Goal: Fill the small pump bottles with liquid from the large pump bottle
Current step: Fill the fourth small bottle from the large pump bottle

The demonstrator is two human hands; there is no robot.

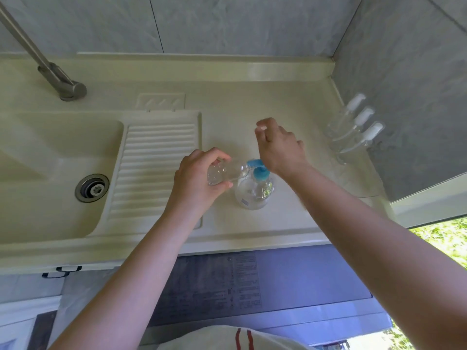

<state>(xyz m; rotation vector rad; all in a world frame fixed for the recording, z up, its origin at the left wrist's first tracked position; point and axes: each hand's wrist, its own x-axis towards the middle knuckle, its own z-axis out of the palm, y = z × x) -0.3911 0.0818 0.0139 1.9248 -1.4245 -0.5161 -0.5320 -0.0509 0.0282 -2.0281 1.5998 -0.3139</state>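
A large clear pump bottle (252,197) with a blue pump head (259,172) stands on the cream counter (252,102). My left hand (195,180) grips a small clear bottle (226,173) tipped on its side, with its open mouth against the blue nozzle. My right hand (280,147) hovers over the pump, its heel right by the blue head. Its fingers are curled and pinch a small white piece (261,127) that looks like a pump cap. Three more small bottles (353,130) with white pump tops stand at the right by the wall.
A sink (50,152) with a metal drain (92,188) lies at the left, with a ribbed drainboard (154,168) beside it. A grey faucet (63,84) rises behind the sink. Tiled walls close off the back and right side. The counter's front edge is near my body.
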